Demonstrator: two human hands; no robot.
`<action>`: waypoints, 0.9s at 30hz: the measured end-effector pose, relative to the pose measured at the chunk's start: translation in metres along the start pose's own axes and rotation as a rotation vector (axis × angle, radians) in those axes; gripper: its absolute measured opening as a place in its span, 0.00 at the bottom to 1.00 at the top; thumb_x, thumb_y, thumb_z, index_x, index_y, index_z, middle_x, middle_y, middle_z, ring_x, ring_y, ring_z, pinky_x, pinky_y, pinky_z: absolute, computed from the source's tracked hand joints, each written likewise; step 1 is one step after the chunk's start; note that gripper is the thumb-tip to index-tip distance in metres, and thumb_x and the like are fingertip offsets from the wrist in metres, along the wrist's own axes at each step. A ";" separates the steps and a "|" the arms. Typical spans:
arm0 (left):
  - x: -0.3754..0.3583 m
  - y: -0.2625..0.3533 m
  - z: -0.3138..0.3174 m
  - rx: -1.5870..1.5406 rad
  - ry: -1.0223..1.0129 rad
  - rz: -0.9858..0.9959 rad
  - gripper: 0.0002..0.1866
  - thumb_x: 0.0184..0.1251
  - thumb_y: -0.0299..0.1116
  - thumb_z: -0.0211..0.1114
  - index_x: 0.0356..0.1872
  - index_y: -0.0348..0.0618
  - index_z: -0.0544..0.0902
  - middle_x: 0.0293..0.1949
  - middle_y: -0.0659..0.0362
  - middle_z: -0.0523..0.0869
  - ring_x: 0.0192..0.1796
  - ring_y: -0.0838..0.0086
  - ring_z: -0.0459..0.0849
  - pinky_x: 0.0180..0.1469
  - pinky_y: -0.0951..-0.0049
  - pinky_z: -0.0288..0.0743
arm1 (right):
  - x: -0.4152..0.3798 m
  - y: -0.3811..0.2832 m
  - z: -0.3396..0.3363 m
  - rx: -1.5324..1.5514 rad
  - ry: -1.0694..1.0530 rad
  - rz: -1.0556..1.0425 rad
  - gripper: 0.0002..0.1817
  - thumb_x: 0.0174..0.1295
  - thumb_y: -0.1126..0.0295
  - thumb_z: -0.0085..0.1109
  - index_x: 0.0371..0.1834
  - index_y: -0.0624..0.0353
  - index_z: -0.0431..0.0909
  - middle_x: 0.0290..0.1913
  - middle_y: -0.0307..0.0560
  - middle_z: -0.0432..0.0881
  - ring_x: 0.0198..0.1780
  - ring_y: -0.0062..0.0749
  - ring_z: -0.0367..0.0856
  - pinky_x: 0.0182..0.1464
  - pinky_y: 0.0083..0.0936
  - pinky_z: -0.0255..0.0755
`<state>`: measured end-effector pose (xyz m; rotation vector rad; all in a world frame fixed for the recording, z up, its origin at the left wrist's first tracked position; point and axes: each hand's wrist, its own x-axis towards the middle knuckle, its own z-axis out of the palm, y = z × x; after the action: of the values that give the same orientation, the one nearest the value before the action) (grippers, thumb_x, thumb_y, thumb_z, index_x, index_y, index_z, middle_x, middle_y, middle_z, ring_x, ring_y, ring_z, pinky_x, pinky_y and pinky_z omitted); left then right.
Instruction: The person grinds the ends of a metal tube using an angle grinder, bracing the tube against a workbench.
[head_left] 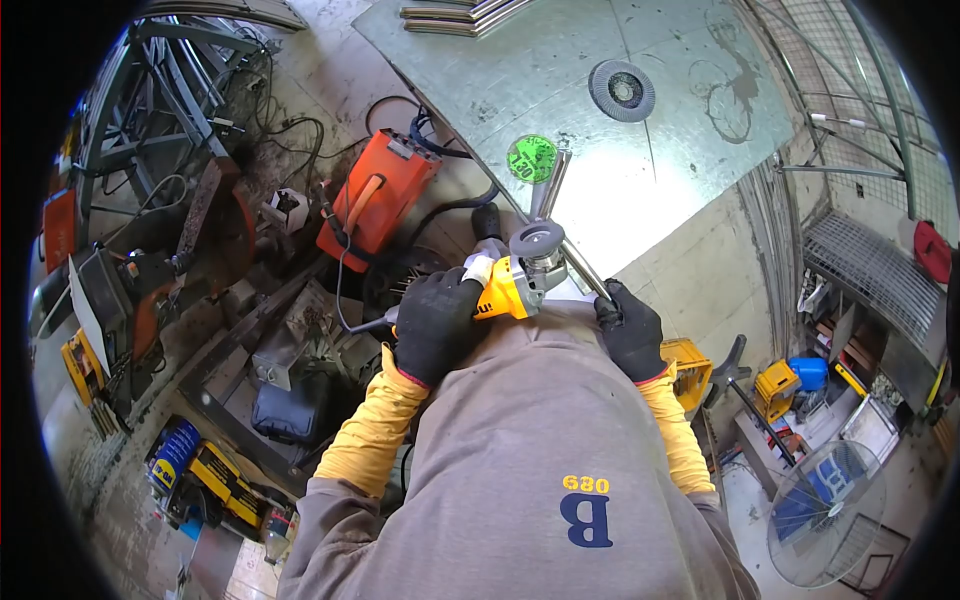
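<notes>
My left hand (437, 325), in a black glove, is wrapped round the body of a yellow angle grinder (510, 290). The grinder's round grey disc (537, 238) faces up, right beside a shiny metal tube (585, 268). Closed on the tube's near end is my right hand (632, 332), also gloved in black. A second tube (549, 190) meets it at an angle at the table's edge. Just beyond lies a round green disc (531, 159) with printed lettering.
The grey metal table (690, 150) carries a dark flap disc (621, 91) and several bent tubes (465, 15). An orange machine (380, 200) with cables stands left of it. Cluttered tools and a blue spray can (175, 450) are lower left; a fan (828, 513) is lower right.
</notes>
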<state>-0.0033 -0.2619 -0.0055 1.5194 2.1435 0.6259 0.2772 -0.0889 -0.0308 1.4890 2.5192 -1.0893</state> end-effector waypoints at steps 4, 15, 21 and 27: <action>0.000 0.000 -0.001 -0.006 -0.003 0.006 0.28 0.58 0.35 0.81 0.61 0.40 0.86 0.42 0.50 0.91 0.45 0.51 0.92 0.47 0.51 0.83 | -0.001 -0.002 0.000 0.007 0.027 -0.009 0.17 0.75 0.63 0.74 0.62 0.58 0.93 0.50 0.63 0.95 0.48 0.61 0.95 0.48 0.45 0.88; -0.001 0.001 -0.005 0.031 -0.046 -0.012 0.31 0.57 0.36 0.82 0.62 0.40 0.85 0.43 0.50 0.92 0.45 0.52 0.92 0.48 0.51 0.83 | -0.003 -0.008 0.001 -0.056 0.054 -0.034 0.16 0.74 0.66 0.73 0.62 0.56 0.93 0.45 0.60 0.94 0.44 0.62 0.93 0.45 0.49 0.85; -0.002 0.002 -0.009 0.029 -0.108 -0.056 0.35 0.59 0.37 0.82 0.69 0.37 0.86 0.48 0.48 0.93 0.50 0.50 0.92 0.52 0.52 0.83 | -0.004 -0.010 0.002 -0.050 0.060 -0.023 0.16 0.74 0.66 0.72 0.63 0.55 0.92 0.45 0.59 0.93 0.43 0.62 0.93 0.45 0.50 0.85; -0.001 0.004 -0.013 0.035 -0.108 -0.062 0.35 0.60 0.38 0.83 0.69 0.37 0.86 0.48 0.48 0.93 0.50 0.50 0.93 0.52 0.52 0.82 | -0.004 -0.008 0.005 -0.050 0.099 -0.061 0.16 0.74 0.67 0.73 0.62 0.54 0.92 0.44 0.59 0.93 0.43 0.62 0.92 0.44 0.50 0.84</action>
<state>-0.0075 -0.2632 0.0080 1.4641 2.1210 0.4763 0.2713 -0.0973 -0.0287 1.4989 2.6535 -0.9762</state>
